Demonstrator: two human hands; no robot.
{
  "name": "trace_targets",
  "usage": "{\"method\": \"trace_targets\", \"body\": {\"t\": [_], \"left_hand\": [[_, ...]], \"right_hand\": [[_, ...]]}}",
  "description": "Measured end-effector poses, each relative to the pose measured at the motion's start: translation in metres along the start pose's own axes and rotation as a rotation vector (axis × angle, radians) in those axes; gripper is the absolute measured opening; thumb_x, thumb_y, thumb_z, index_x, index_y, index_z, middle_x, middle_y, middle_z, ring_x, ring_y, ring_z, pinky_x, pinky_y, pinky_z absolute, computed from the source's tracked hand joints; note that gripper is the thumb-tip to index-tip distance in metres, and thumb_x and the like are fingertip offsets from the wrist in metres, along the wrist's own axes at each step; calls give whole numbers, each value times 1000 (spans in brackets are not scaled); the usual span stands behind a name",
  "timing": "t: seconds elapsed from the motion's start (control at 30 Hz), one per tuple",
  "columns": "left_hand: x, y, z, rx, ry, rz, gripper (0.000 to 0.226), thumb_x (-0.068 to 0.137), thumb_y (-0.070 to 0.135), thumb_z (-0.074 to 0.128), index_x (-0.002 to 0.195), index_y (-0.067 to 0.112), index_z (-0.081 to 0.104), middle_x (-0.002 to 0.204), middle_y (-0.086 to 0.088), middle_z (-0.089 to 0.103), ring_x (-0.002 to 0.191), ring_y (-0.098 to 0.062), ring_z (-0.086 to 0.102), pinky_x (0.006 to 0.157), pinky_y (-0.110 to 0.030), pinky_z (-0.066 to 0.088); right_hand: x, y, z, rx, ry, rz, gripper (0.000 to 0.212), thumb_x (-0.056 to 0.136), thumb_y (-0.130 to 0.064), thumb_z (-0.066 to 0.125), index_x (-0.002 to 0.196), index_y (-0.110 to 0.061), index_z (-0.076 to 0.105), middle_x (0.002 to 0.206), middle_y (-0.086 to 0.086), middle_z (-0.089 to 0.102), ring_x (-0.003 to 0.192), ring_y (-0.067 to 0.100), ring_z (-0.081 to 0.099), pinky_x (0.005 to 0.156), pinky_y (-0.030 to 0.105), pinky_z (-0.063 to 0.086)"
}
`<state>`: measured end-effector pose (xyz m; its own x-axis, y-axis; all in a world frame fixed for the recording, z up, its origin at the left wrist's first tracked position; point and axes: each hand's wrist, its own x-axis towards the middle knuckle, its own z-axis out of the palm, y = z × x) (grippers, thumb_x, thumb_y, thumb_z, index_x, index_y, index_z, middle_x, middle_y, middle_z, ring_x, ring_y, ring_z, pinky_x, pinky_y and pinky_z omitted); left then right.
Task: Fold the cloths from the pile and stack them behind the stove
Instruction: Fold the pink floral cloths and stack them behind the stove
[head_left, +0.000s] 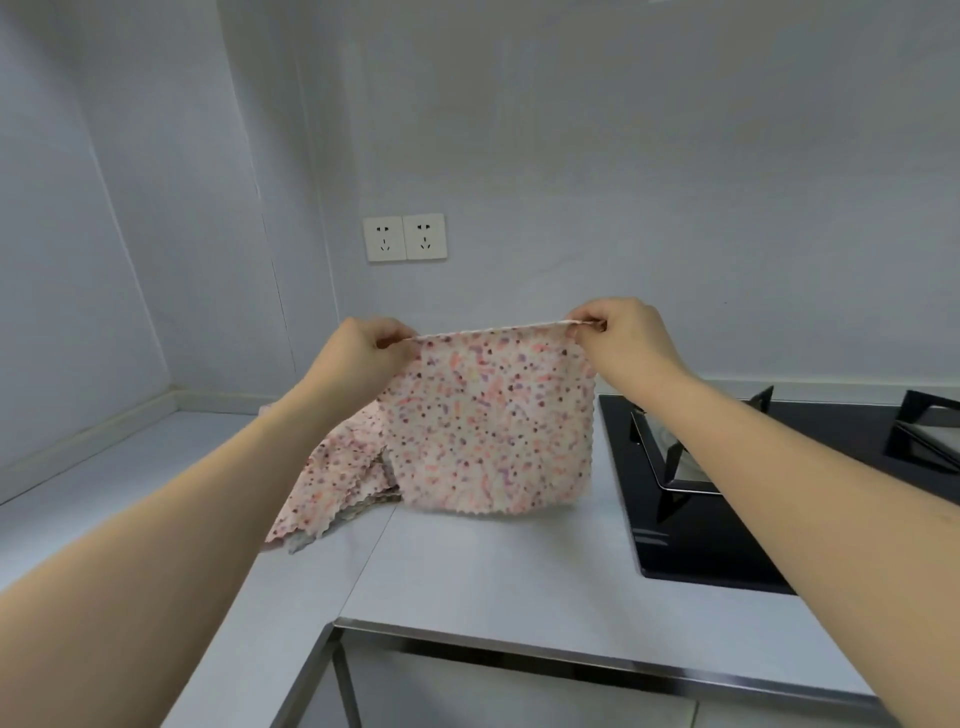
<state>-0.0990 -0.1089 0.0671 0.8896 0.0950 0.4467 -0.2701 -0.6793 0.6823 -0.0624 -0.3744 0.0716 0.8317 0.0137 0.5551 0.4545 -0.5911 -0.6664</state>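
Both hands hold one speckled cloth (493, 415) up by its top edge, just left of the stove (779, 493). The left hand (363, 353) pinches the left corner and the right hand (621, 332) pinches the right corner, fingers curled tight on the hem, so the cloth hangs flat as a sheet with its zigzag bottom edge brushing or just clear of the counter (493, 566) — I cannot tell which. The pile (337, 478), same print, lies further left of the stove, partly hidden behind the raised cloth and the left forearm.

The cloth looks as if it may already be doubled at the top, though the frame does not settle that. No folded stack shows behind the stove, so most of the job seems ahead.

Risks, as I judge them: the pinches are small and at the very corners, so a slack grip could drop one side and undo the fold. The hanging edge could drag across the pile and pull it askew. The carry to the back goes over the burner grate (670, 452), where a loose corner could snag on the prongs — and a hot burner would be worse, though nothing shows it lit.

No brand, label or readable writing appears; the two wall sockets (405, 237), up and left of the stove, are unmarked.
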Motion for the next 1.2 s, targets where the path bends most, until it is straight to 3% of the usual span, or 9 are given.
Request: {"method": "trace_targets", "body": {"t": [0.13, 0.2, 0.37, 0.53, 0.7, 0.87, 1.0, 1.1, 1.2], "left_hand": [[-24, 6, 3, 79, -9, 79, 13, 94, 26, 62, 90, 21, 73, 79, -7, 70, 44, -4, 45, 47, -15, 37], [-47, 1, 10, 123, -74, 79, 10, 92, 25, 65, 94, 24, 75, 87, 5, 72, 61, 1, 59, 56, -11, 44], [-106, -27, 38, 283, -583, 16, 11, 86, 25, 71, 93, 26, 78, 89, 18, 73, 83, 1, 66, 82, -21, 52], [-137, -41, 51, 227, -873, -93, 13, 85, 26, 70, 82, 15, 76, 66, 12, 66, 60, 0, 54, 65, -15, 43], [-125, -43, 51, 149, -754, -220, 11, 87, 19, 69, 77, 19, 74, 66, 10, 63, 61, -7, 54, 63, -20, 45], [-93, -61, 66, 109, -534, -287, 24, 89, 22, 66, 72, 6, 67, 84, -11, 70, 66, -16, 57, 62, -27, 49], [-73, -76, 91, 53, -443, -355, 23, 91, 19, 63, 70, 12, 60, 69, -5, 58, 59, -17, 52, 57, -27, 47], [-58, -88, 107, 62, -398, -398, 18, 92, 23, 63, 80, 8, 64, 64, -4, 55, 53, -17, 49, 53, -25, 42], [-46, -94, 118, 197, -362, -359, 18, 91, 27, 62, 84, 11, 67, 70, -5, 62, 55, -18, 54, 51, -23, 41]], "right_hand": [[-22, 8, -9, 36, -10, -13, 17, 93, -12, 59, 102, -15, 74, 91, -7, 66, 79, 3, 58, 62, 5, 39], [-43, 20, -13, -58, -151, 17, 19, 92, -11, 60, 103, -15, 74, 91, -7, 66, 84, 7, 58, 68, 13, 40], [-111, 56, -19, -383, -769, 124, 13, 86, -21, 70, 98, -21, 76, 86, -13, 69, 75, 0, 60, 62, 10, 42], [-137, 68, -20, -456, -946, 236, 8, 85, -17, 70, 86, -23, 74, 73, -15, 65, 66, 0, 54, 59, 15, 39], [-119, 60, -20, -433, -1025, 344, 8, 88, -14, 67, 84, -21, 68, 73, -9, 68, 69, 4, 63, 59, 18, 44], [-91, 64, 3, -415, -861, 323, 5, 91, -17, 63, 88, -19, 67, 84, -3, 67, 72, 10, 61, 60, 22, 49], [-70, 78, 31, -373, -777, 353, 13, 87, -17, 66, 99, -11, 69, 92, 5, 68, 76, 16, 62, 69, 29, 54], [-60, 88, 53, -367, -765, 400, 12, 90, -14, 60, 86, -4, 64, 71, 4, 55, 64, 19, 52, 55, 24, 43], [-53, 104, 71, -409, -724, 477, 29, 92, -6, 47, 65, -9, 39, 60, 4, 36, 51, 19, 35, 45, 23, 26]]}}
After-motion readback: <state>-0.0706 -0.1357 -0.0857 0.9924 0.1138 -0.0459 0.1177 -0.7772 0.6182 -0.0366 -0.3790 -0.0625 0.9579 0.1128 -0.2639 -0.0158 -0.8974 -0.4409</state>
